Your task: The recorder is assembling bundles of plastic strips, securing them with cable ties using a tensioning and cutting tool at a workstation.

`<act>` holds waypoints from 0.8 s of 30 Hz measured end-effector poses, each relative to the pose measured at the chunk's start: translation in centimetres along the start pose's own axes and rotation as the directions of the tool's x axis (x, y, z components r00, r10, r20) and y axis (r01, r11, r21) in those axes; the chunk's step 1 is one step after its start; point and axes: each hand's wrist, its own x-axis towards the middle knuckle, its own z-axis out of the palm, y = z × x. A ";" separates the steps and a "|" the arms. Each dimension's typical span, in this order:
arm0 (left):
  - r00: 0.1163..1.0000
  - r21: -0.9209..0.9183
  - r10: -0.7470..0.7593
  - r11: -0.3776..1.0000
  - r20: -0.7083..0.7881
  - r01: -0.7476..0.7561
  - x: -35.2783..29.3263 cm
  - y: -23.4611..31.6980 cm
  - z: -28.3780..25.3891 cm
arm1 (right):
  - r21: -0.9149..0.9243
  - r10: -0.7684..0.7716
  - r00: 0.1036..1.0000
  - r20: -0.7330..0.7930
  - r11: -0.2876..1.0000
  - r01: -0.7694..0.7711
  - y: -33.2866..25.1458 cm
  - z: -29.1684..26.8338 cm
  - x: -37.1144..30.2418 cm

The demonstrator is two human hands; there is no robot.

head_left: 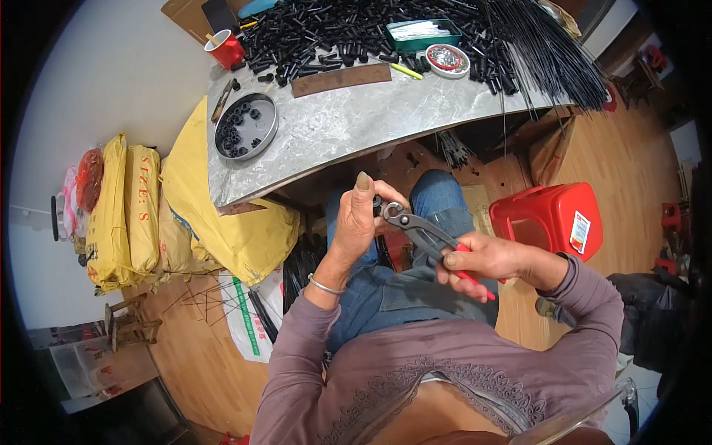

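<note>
Above my lap, my right hand (483,261) is closed around the red handles of a pair of pliers (429,231) with dark metal jaws. Close to the jaw tips, my left hand (357,221) pinches a small black part (377,205), its thumb raised. The fingers hide most of that part, so its full shape does not show. In front of me on the grey tabletop (334,122) lies a round metal tin (275,122) with several short black pieces (236,132) inside. Farther back spreads a large heap of black tubular parts (319,37).
A brown flat strip (341,79), a red cup (225,52), a green tray (423,45) and a round white-rimmed dish (448,61) sit by the heap. Long black rods (552,55) overhang the table's right edge. Yellow sacks (141,211) stand left, a red stool (549,215) right.
</note>
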 end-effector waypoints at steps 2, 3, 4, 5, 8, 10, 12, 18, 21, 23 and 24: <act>0.999 -0.060 0.022 0.998 0.023 -0.021 0.7 -0.3 0.2 | -0.104 -0.052 0.996 -0.075 0.994 0.044 -0.1 -0.8 -0.3; 1.000 -0.075 0.016 0.997 -0.016 -0.018 0.6 -0.4 0.4 | -0.631 -0.495 0.847 -0.192 0.724 0.280 0.8 -1.8 0.2; 0.998 -0.093 0.008 0.996 -0.055 -0.013 1.0 -0.7 0.4 | -0.960 -0.829 0.559 -0.033 0.182 0.212 0.8 -3.0 0.5; 0.995 -0.098 0.022 0.995 -0.100 -0.032 0.8 -0.8 0.4 | -1.000 -0.851 0.524 0.001 0.014 0.025 -1.1 -3.5 0.2; 0.994 -0.078 0.024 0.996 -0.105 -0.033 1.2 -0.4 0.9 | -0.988 -0.974 0.222 -0.052 0.017 -0.156 -4.4 -8.7 2.0; 0.994 -0.075 0.040 0.996 -0.101 -0.048 1.4 -0.3 1.2 | -0.938 -0.924 0.253 -0.287 0.217 -0.271 -7.7 -12.1 3.3; 0.992 -0.098 0.040 0.994 -0.118 -0.051 1.5 -0.3 1.1 | -0.900 -0.917 0.208 -0.341 0.255 -0.352 -11.7 -15.1 5.3; 0.982 -0.150 0.046 0.986 -0.182 -0.074 2.1 -0.1 -0.1 | -0.784 -0.854 0.198 -0.481 0.318 -0.533 -17.6 -20.9 7.1; 0.982 -0.172 0.030 0.983 -0.186 -0.062 2.5 -0.3 -0.9 | -0.751 -0.801 0.239 -0.549 0.346 -0.562 -18.7 -21.5 7.6; 0.984 -0.187 0.017 0.981 -0.177 -0.051 3.0 -0.4 -1.0 | -0.738 -0.765 0.270 -0.585 0.363 -0.569 -19.2 -21.6 7.6; 0.985 -0.194 0.011 0.980 -0.172 -0.044 3.1 -0.5 -0.9 | -0.732 -0.760 0.270 -0.591 0.366 -0.575 -19.1 -21.8 7.8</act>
